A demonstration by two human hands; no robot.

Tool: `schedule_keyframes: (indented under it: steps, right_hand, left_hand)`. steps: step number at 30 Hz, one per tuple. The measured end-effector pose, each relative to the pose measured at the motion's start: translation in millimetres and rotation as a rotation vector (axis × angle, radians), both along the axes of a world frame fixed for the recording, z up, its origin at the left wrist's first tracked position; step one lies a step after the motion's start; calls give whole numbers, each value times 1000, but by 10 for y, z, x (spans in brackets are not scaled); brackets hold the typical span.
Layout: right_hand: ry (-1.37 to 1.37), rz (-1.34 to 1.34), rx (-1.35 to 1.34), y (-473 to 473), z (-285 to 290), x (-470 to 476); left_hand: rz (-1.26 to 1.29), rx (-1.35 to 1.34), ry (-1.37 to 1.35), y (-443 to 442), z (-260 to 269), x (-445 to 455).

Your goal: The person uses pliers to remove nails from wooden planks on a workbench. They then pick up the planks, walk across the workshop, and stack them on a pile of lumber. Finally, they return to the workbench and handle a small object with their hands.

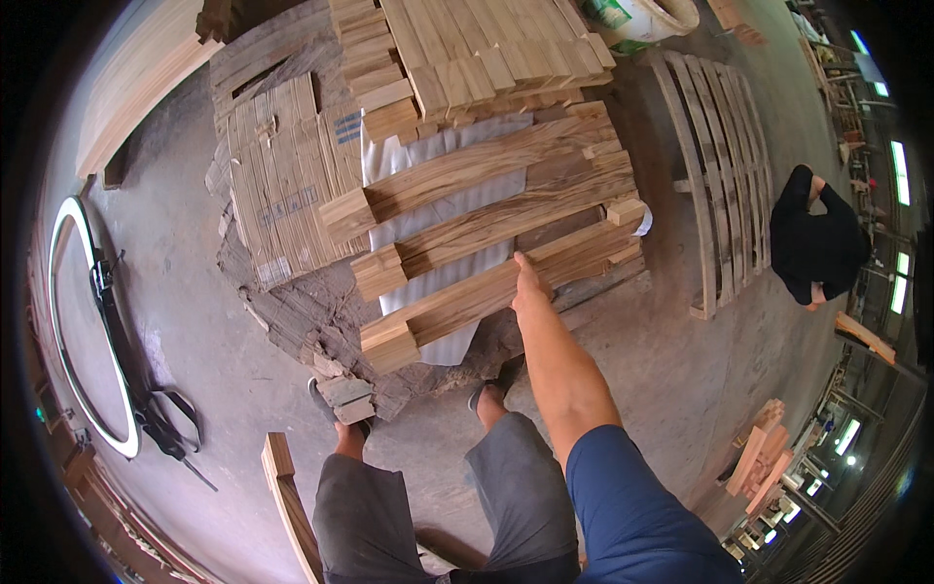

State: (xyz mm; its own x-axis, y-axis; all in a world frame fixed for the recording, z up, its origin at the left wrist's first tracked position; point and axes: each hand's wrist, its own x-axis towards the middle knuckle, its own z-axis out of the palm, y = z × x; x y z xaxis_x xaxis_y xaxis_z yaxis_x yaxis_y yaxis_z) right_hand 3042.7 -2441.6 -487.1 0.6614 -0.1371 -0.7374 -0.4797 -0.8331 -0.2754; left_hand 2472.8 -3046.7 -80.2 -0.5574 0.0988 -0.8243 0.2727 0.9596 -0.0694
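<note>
My right hand grips the nearest of three long wooden pieces around its near edge, close to mid-length. The thumb lies along the top; the other fingers are mostly hidden. Each piece has a thicker block-like left end. Beyond it lie a middle wooden piece and a far wooden piece, roughly parallel with gaps between. White foam sheeting shows beneath them. My left hand is out of view. By my left leg, another wooden piece stands tilted, its lower part cut off by the frame.
Behind are stacked wooden boards; flattened cardboard lies left. A white ring-shaped object with black straps is farther left. At right are a slatted wooden pallet and a person in black. A bucket stands at the back.
</note>
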Motion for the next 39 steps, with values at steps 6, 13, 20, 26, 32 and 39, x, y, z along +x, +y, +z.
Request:
schedule_keyframes:
  steps: [6,13,20,26,32,39]
  right_hand:
    - [-26,-10,8,-66,-187,38]
    - [217,29,-98,-506,-822,-13]
    - [286,55,-133,-484,-756,-752]
    - [218,136,-43,-538,-402,-748]
    - [-534,1385,95,-256,267,-793]
    - [-863,2245,-144,801,-295,-441]
  left_hand:
    - [135,111,-4,-7,-68,-1]
    - [96,-21,70,940,-117,245]
    - [97,97,147,830,-35,316]
    - [142,22,113,1091,-18,386]
    - [204,99,78,617,-38,298]
    - [121,96,87,668,-138,199]
